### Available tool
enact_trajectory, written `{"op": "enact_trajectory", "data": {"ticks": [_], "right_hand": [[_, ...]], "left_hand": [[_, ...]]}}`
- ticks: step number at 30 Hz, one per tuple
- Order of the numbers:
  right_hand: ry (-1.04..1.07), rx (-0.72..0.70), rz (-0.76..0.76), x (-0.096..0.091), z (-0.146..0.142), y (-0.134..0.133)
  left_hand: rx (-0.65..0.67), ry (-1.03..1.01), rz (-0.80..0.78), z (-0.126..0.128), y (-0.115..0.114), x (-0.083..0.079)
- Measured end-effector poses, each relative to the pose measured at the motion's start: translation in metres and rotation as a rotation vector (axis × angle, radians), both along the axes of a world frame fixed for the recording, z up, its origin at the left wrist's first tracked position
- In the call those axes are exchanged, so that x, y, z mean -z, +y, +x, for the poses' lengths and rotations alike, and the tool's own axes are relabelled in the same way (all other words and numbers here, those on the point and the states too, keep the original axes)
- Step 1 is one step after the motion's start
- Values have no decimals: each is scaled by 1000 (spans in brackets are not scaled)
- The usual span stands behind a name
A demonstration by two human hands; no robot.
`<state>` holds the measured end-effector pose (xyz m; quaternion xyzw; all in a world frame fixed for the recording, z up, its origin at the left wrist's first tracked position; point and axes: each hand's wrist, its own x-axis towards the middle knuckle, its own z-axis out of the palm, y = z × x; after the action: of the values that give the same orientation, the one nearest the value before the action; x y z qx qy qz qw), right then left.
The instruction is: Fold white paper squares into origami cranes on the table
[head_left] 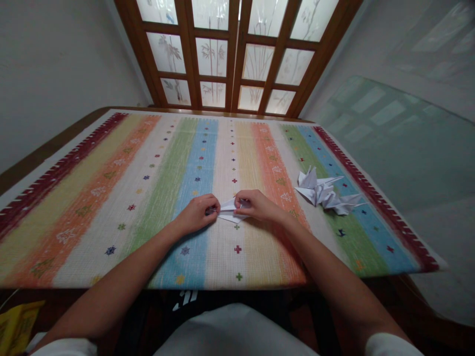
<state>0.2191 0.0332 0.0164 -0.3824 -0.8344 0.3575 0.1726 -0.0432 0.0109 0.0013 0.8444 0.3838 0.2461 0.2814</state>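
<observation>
A slim piece of folded white paper (227,214) sits between the two hands, near the front edge of the table (55,141) and about midway between its left and right edges, over the pale stripe of the tablecloth (222,262). Whether it rests on the cloth or is lifted slightly is hard to tell.

The left hand (198,212) has its fingers curled in and the thumb pressed up to them, closed on the paper's left end, which they mostly hide. The right hand (258,205) bends its forefinger and thumb into a small loop — their tips nearly together, pinching the paper toward its right end. The remaining fingers of the right hand are tucked out of sight. Between the two grips the paper shows long creased layers, with a pointed corner toward the front edge.

To the right, well apart from the hands and nearer the table's right edge, lies a cluster of white folded paper figures (328,194) with sharp points, touching one another — their exact number is unclear. Beyond the table's far edge stand wooden doors (233,54) with bamboo-patterned panes. Below the front left corner is a yellow packet (20,324).
</observation>
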Motion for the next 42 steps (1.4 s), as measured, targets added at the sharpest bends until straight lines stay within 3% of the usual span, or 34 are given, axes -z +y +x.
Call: {"op": "enact_trajectory", "data": {"ticks": [8,14,20,24,27,31,37,42], "right_hand": [[4,106,-71,-3,1,2],[-50,12,91,-17,-4,0],[-220,-133,542,-14,-6,-3],[-257,-181,810,2,-8,-8],[-198,-181,917,18,-9,-13],[-198,-123,797,30,-10,-16],[-125,-21,417,17,-2,-27],[-118,18,392,11,1,-38]], "left_hand": [[-99,-155,-93,3,-2,1],[-87,-225,-130,4,-5,-4],[-87,-157,104,2,-2,-2],[-29,-118,255,0,2,5],[43,3,292,-1,3,10],[98,179,281,0,2,13],[127,222,229,3,-4,7],[104,257,270,3,-5,6]]}}
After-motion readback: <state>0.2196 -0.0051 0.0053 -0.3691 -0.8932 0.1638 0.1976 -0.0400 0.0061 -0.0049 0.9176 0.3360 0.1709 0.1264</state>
